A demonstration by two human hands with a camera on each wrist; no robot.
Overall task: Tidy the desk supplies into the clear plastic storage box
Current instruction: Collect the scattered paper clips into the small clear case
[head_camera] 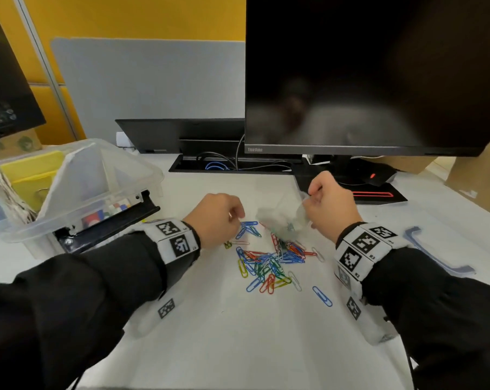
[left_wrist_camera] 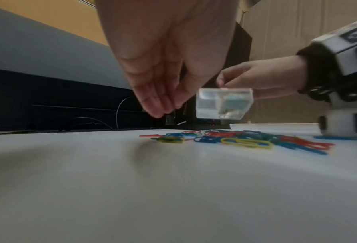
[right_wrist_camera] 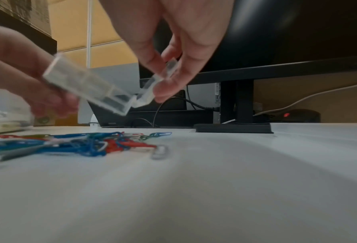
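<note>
1. nearest you, a loose blue paper clip lies apart on the white desk.
2. beyond it, the coloured paper clips lie in a heap between your wrists.
3. your left hand hangs over the heap's left edge, fingers drawn together; you cannot tell if they pinch a clip.
4. your right hand pinches the lid of a small clear case, held open above the clips.
5. far left, the clear storage box stands open, holding yellow notes.

Coloured paper clips heaped on white desk; small clear case open, tilted above them.
</note>
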